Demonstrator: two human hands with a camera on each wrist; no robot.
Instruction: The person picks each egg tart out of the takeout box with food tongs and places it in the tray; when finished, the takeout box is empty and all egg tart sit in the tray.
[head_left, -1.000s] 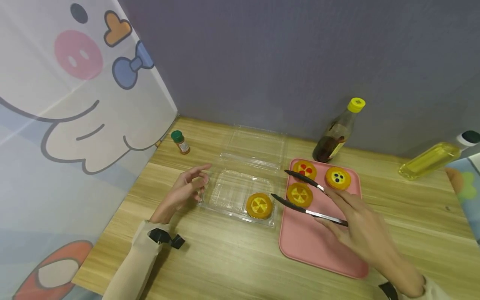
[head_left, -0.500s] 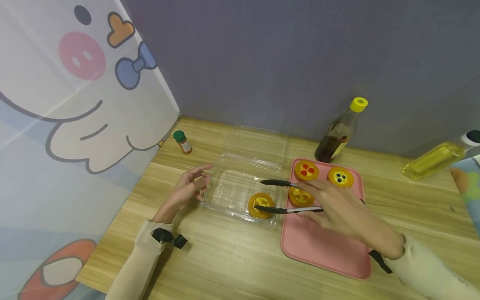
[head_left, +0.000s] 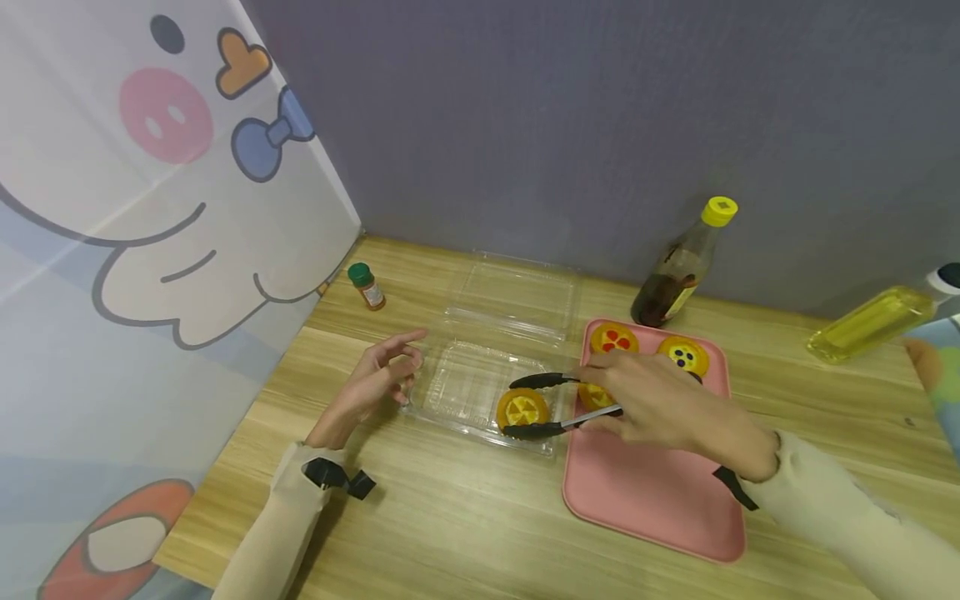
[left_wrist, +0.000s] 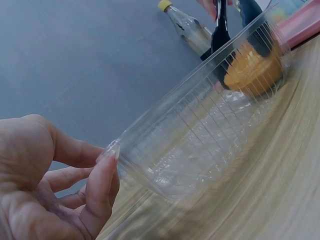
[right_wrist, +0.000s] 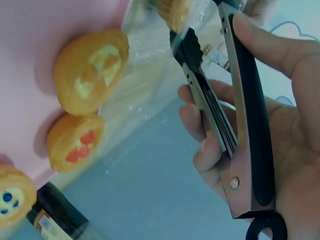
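My right hand (head_left: 656,408) holds black-tipped metal tongs (right_wrist: 250,115), fingers on one arm and thumb on the other. In the head view the tong tips stand on either side of an egg tart (head_left: 522,410) with yellow wedge-shaped topping. That tart sits in the right front corner of a clear plastic clamshell box (head_left: 465,387), whose lid (head_left: 517,292) lies folded back. My left hand (head_left: 378,375) pinches the box's left corner between thumb and finger, as the left wrist view shows. Under my right hand, a second wedge-topped tart (right_wrist: 92,72) is partly hidden on the pink tray (head_left: 645,508).
Also on the tray are a red-topped tart (head_left: 615,337) and a blue-dotted tart (head_left: 684,356). A dark sauce bottle (head_left: 667,283) with a yellow cap stands behind it. An oil bottle (head_left: 873,325) is at right, a green-capped spice jar (head_left: 367,287) at back left.
My right hand has carried the tongs left, from over the tray to the tart in the box, and the tips have come down around it. The left hand stays at the box corner.
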